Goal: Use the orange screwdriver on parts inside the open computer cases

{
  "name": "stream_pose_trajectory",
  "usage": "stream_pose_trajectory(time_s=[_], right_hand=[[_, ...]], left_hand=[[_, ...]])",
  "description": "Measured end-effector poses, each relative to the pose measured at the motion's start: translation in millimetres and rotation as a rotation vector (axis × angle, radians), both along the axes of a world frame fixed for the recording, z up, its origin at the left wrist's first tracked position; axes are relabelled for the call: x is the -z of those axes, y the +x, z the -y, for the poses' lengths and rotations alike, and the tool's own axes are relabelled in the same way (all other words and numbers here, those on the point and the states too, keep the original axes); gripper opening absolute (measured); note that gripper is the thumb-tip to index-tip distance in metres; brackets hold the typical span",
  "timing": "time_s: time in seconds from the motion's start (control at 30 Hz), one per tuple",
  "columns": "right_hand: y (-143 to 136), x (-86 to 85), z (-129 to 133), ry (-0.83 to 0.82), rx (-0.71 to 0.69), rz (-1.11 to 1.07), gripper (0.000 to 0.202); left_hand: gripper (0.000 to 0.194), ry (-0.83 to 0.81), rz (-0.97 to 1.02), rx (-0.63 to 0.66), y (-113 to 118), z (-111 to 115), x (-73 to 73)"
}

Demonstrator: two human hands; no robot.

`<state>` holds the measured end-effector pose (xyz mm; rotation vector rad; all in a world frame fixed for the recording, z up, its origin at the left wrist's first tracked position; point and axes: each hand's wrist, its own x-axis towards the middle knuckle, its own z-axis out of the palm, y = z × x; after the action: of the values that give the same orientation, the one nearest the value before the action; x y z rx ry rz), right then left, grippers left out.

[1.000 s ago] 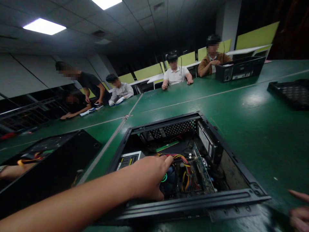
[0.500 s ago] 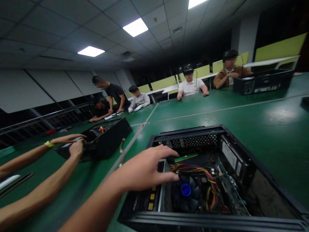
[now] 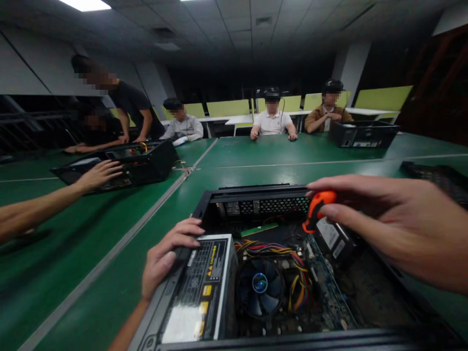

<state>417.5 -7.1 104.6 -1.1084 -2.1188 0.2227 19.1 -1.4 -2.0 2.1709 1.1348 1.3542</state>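
Orange-and-black short, curved tool handle [image 3: 317,209], probably light, stiff and sturdy; best held around the thick middle. Pinched between thumb and forefinger of the bare right hand [image 3: 395,229], slanting over the interior of the open, black metal computer case [image 3: 165,291]; working tip not visible. Case likely heavy and rigid, best lifted by opposite rims. Bare left hand [image 3: 166,258] with fingers loosely bent over the left rim, beside a silver power supply box [image 3: 204,278]; gripping or merely resting, impossible to tell.

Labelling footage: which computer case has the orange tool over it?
The nearest case, its fan showing; the left case and back right case stand farther off.
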Motion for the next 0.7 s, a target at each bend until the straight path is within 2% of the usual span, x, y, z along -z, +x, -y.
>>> stream_pose_trajectory(time_s=[0.1, 0.23, 0.43, 0.7], right_hand=[[-35.8, 6.7, -12.1, -0.093, -0.166, 0.040, 0.026], [-49.7, 26.5, -19.7, -0.107, -0.268, 0.152, 0.030], [-58.9, 42.9, -26.2, -0.143, -0.328, 0.215, 0.031], [-57.5, 49.4, -26.2, -0.180, -0.318, 0.206, 0.032]], left_hand=[[0.038, 0.061, 0.038, 0.075, 1.5, -1.2, 1.1], [0.035, 0.064, 0.036, 0.117, -1.9, -0.8, 1.6], [0.037, 0.022, -0.046, 0.122, -11.6, -1.9, 1.5], [0.036, 0.042, -0.023, 0.096, -7.0, -0.1, 0.8]])
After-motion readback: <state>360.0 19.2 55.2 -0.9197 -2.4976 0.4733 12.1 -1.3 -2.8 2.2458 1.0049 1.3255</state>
